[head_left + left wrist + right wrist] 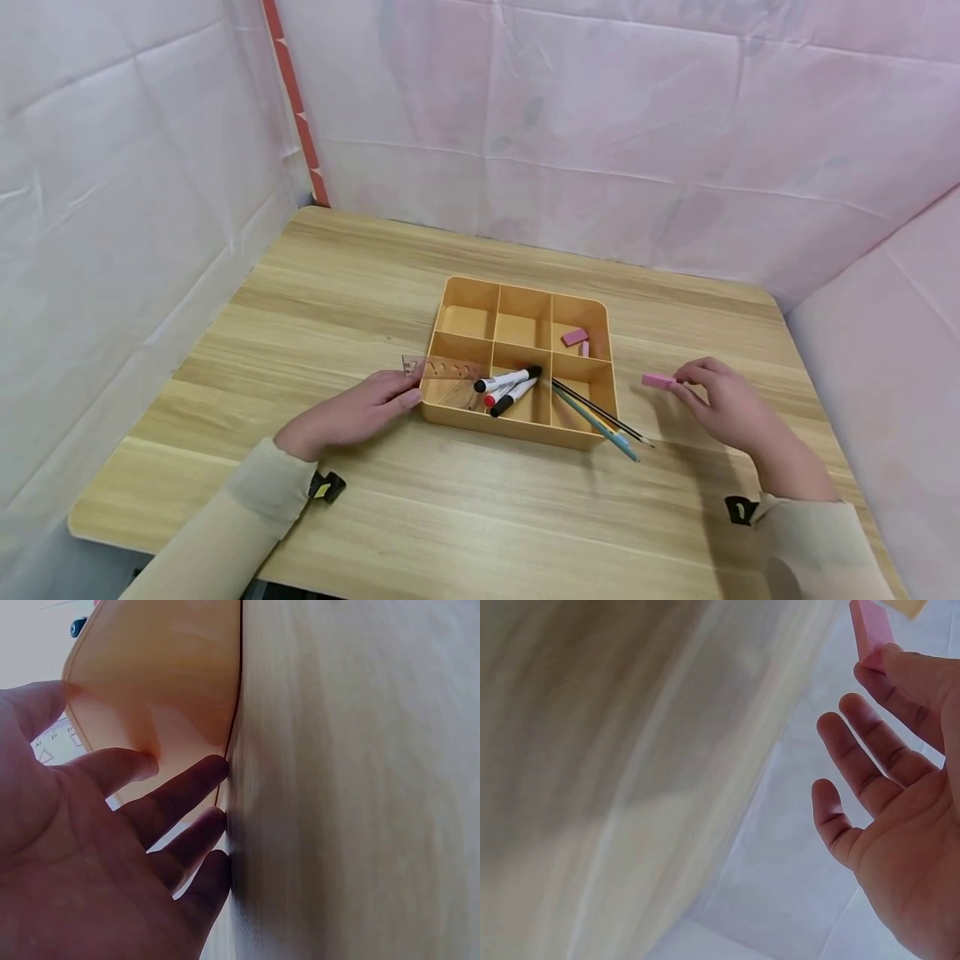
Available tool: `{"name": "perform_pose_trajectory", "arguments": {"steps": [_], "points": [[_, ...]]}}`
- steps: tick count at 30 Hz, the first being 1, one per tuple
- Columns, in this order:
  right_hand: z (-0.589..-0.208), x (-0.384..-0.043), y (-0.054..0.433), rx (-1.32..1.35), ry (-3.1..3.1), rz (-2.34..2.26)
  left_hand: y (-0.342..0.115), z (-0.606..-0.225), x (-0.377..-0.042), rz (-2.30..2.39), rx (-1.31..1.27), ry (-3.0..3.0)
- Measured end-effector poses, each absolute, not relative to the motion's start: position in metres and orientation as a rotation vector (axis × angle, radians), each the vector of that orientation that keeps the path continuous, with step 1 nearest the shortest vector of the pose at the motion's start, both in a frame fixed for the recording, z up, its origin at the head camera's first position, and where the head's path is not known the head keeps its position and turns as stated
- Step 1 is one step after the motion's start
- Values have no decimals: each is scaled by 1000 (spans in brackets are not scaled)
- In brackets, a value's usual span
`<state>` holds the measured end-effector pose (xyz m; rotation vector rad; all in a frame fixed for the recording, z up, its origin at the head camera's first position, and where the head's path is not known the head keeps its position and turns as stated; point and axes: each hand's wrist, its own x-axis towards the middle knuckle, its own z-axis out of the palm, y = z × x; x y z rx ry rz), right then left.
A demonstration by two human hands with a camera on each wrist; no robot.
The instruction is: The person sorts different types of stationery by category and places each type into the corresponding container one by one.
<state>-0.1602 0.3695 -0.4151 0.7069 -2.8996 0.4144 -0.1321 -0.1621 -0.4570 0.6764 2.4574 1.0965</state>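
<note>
My right hand [731, 404] pinches a pink eraser [657, 381] between thumb and forefinger, to the right of an orange sectioned box [517, 429]. In the right wrist view the eraser [871, 634] is held by one end, the other fingers spread apart from it. My left hand [360, 408] rests against the box's near left corner. Its thumb touches the rim and a fingertip the outer wall [165, 682], with the other fingers loosely extended along the table. Two pink erasers [575, 337] lie in the far right compartment.
Several markers [501, 389] lie in the near middle compartment. Several pencils [600, 412] lean out over the near right wall. A clear ruler [442, 368] sticks out of the near left compartment. Fabric walls [600, 125] enclose the wooden table [420, 508] at the back and sides.
</note>
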Motion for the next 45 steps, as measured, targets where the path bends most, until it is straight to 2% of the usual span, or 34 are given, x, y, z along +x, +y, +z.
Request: {"name": "perform_pose_trajectory", "arguments": {"steps": [21,45], "points": [[-383,-185,318,829,-2770,417,-161,-458,-134,1102,681,2450],[-370,-199,297,874,-2692,417,-161,-457,-135,1123,735,2439]]}}
